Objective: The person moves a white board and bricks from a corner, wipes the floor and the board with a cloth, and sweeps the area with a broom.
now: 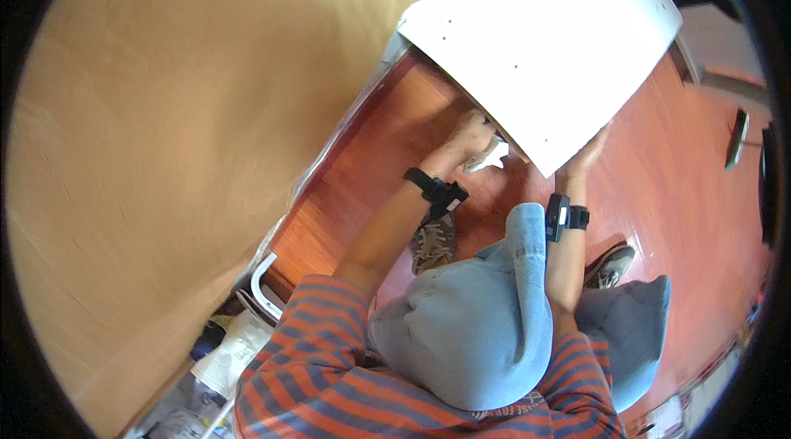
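A large white table-like piece (pixel 535 44) with rounded corners and small dark specks fills the upper middle. At its near left edge is my left hand (pixel 475 136), closed on a crumpled white cloth or tissue (pixel 489 156). The fingertips are partly hidden at that edge. Along the near right side of the white piece, my right hand (pixel 585 157) holds its edge; part of the fingers is out of sight behind it. Both wrists wear black strapped devices.
A tan wall or panel (pixel 181 109) stands on the left. Reddish wood floor (pixel 659 184) lies below. Bags and a white curved tube (pixel 262 287) are at the lower left. My knees and shoes (pixel 434 245) are near the white piece. A dark flat object (pixel 737 139) lies far right.
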{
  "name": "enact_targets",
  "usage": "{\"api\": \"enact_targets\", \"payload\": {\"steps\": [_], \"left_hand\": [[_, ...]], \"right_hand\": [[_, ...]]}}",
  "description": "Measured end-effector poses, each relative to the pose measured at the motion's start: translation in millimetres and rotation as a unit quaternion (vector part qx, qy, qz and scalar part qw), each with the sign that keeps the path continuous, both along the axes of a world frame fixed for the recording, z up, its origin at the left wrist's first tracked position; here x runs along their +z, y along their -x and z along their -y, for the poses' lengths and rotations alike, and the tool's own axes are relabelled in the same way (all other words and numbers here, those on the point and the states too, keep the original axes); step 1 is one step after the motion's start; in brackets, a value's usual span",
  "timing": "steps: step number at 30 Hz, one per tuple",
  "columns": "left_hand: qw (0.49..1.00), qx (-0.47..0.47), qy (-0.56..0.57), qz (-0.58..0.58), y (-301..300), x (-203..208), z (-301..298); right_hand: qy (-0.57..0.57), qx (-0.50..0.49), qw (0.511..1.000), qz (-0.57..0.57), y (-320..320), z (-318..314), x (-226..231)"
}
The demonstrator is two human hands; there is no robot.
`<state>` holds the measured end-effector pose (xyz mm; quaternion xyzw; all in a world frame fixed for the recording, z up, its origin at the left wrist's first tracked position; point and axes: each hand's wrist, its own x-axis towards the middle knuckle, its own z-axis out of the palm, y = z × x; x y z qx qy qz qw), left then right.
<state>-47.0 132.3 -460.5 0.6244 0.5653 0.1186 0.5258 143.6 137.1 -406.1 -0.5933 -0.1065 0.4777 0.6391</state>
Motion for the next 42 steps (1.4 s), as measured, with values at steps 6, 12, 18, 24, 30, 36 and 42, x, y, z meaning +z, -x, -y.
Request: {"api": "enact_targets", "payload": {"steps": [6, 12, 18, 24, 30, 36, 42], "left_hand": [[0.993, 0.048, 0.108, 0.027, -1.4, -14.2, -3.2], [0.987, 0.089, 0.048, 0.122, -19.0, 12.1, -12.0], [0.919, 0.192, 0.245, 0.241, 40.0, 13.4, -15.1], [0.839, 0.391, 0.130, 0.354, 87.8, 66.2, -42.3], [0.828, 0.383, 0.170, 0.374, 68.6, 106.2, -59.3], [0.782, 0.453, 0.066, 0.423, 61.2, 59.9, -51.3], [0.795, 0.410, 0.093, 0.436, 61.9, 60.2, -50.4]], "right_hand": [[0.011, 0.014, 0.999, 0.051, 8.0, -2.9, 11.8], [-0.023, 0.030, 0.999, 0.020, -11.8, -3.1, 5.1], [0.008, 0.028, 0.998, -0.056, -8.3, 0.3, 5.0], [-0.059, 0.079, 0.995, -0.031, -60.8, -56.4, 35.4], [0.065, 0.162, 0.968, 0.179, -68.2, -91.0, 66.2], [0.087, 0.169, 0.936, 0.295, -76.6, -86.3, 49.9], [0.002, 0.136, 0.968, 0.213, -70.8, -81.5, 51.3]]}}
